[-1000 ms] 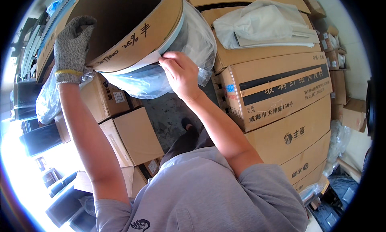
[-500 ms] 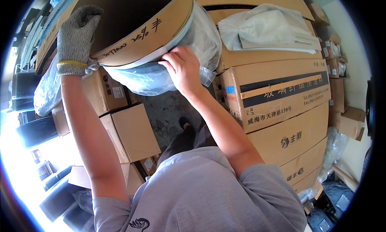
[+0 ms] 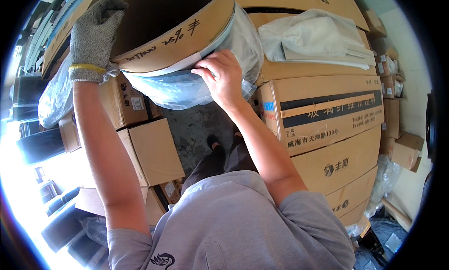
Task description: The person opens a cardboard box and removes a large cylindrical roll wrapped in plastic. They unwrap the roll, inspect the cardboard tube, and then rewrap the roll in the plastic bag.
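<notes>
A large curved piece of brown cardboard (image 3: pixel 163 42) with black handwriting arches around a dark opening at the top. Along its lower rim runs a pale grey-white strip (image 3: pixel 180 64), with clear plastic film (image 3: pixel 175 91) bunched below and to the right. My left hand (image 3: pixel 95 38), in a grey knit glove with a yellow cuff band, is closed at the cardboard's left side; its curled fingers grip that edge. My bare right hand (image 3: pixel 220 76) is closed in a pinch at the rim, thumb and fingers on the strip's edge. The fingertips partly hide what they hold.
Large printed cartons (image 3: pixel 327 106) are stacked on the right, with a white plastic bag (image 3: pixel 313 34) over flat sheets on top. Smaller boxes (image 3: pixel 156 153) stand at my left. My feet are on the grey floor (image 3: pixel 187 139) between them. Opened boxes (image 3: pixel 404 151) line the far right wall.
The cardboard and both hands have shifted slightly right in view. My right hand still pinches at the rim, and the plastic below hangs a little differently.
</notes>
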Demonstrator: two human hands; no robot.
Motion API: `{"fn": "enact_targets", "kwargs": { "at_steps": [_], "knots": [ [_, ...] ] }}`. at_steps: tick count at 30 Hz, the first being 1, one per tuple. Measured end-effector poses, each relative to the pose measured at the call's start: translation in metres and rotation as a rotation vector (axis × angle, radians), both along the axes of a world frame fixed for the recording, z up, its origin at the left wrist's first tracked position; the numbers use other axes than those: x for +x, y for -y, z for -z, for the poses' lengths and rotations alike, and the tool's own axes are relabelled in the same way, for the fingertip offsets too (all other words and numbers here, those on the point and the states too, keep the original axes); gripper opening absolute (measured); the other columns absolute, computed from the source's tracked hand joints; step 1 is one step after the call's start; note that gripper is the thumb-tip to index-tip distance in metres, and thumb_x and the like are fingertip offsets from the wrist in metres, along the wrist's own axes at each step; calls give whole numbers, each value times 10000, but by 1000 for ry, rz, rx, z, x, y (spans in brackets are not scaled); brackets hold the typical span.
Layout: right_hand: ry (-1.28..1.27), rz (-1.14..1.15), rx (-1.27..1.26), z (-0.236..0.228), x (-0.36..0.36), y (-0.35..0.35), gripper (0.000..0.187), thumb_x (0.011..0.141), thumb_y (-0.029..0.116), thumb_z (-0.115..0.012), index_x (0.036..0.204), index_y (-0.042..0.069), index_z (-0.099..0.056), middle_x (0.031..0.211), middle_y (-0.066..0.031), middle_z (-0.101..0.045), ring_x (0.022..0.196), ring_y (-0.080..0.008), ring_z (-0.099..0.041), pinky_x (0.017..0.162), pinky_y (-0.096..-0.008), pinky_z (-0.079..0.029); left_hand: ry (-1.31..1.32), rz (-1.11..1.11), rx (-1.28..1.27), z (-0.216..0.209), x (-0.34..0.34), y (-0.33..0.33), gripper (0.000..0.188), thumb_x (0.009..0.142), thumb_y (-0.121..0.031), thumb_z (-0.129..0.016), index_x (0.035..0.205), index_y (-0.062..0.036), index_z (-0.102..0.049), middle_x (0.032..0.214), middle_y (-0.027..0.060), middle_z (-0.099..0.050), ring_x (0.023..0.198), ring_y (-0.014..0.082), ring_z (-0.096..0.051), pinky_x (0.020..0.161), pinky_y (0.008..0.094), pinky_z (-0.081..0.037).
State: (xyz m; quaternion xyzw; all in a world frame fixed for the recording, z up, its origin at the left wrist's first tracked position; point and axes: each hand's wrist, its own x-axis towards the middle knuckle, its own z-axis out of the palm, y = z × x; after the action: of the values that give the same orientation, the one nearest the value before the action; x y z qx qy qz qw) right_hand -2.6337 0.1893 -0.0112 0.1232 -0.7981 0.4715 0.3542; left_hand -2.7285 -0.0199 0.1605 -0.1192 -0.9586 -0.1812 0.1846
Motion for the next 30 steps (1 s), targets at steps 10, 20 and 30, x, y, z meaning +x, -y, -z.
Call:
{"fn": "enact_targets", "kwargs": {
  "at_steps": [10, 20, 30],
  "knots": [
    [71, -27, 12, -5, 0, 2, 162, 630, 53, -781, 672, 37, -625, 675, -62, -572, 718, -257, -545, 665, -371, -456, -33, 25, 29, 7, -5, 5, 239, 902, -291, -641, 1104, -179, -703, 855, -14, -679, 556, 36, -522, 479, 208, -430],
    [12, -14, -3, 1, 2, 1, 164, 640, 78, -786, 718, 50, -644, 728, -54, -627, 757, -253, -563, 691, -364, -468, 37, -45, 53, 0, 1, -3, 249, 876, -321, -642, 1058, -171, -722, 936, 37, -710, 723, 126, -671, 659, 278, -556],
    [1, -7, 4, 3, 2, 3, 157, 653, 63, -775, 737, 67, -642, 740, -40, -608, 744, -243, -542, 721, -371, -429, 4, -19, 42, 2, -1, -1, 238, 875, -315, -646, 1048, -172, -724, 933, 31, -707, 692, 114, -658, 634, 269, -548]
  ]
}}
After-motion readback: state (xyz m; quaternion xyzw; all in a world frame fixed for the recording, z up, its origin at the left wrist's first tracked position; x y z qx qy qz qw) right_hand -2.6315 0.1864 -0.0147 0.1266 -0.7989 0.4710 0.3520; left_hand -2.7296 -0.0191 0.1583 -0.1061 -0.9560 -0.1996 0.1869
